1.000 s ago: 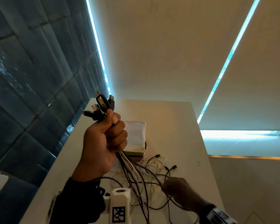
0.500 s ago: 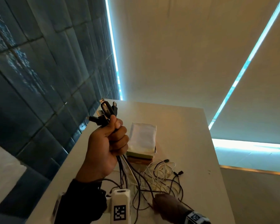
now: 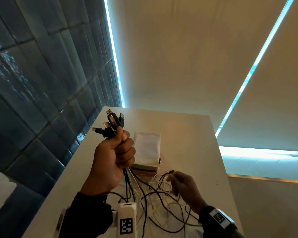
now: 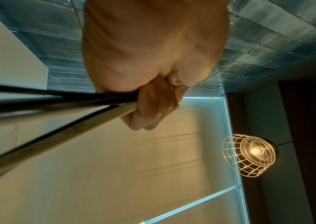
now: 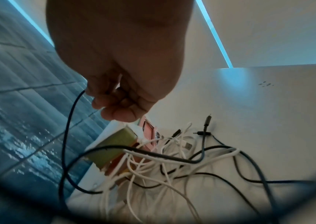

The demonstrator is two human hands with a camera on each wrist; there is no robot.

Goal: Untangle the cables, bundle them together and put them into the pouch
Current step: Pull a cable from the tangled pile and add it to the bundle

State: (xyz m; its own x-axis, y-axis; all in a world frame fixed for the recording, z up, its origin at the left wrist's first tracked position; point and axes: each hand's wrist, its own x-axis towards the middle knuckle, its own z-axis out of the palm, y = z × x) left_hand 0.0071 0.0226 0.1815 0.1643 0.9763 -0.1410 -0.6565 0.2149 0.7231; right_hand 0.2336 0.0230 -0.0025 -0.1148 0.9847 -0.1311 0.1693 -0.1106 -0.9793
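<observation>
My left hand (image 3: 115, 157) is raised above the table in a fist around a bundle of cables (image 4: 57, 103). Their black USB plugs (image 3: 111, 124) stick out above the thumb. The cables run down from the fist into a tangle of black and white cables (image 3: 158, 203) on the table (image 3: 187, 134). My right hand (image 3: 181, 184) is low over the tangle and pinches a thin black cable (image 5: 67, 128) between curled fingers. A white cloth pouch (image 3: 147, 146) lies flat behind the hands, on top of a green and pink stack (image 5: 113, 145).
A dark blue tiled wall (image 3: 41, 83) runs along the table's left edge. Loose plug ends (image 5: 205, 128) lie at the tangle's far side. The right part of the tabletop (image 5: 268, 106) is bare. A caged lamp (image 4: 249, 153) hangs overhead.
My right hand has come forward from the near edge of the tangle to its far side and taken hold of a thin black cable. My left hand keeps its grip on the bundle.
</observation>
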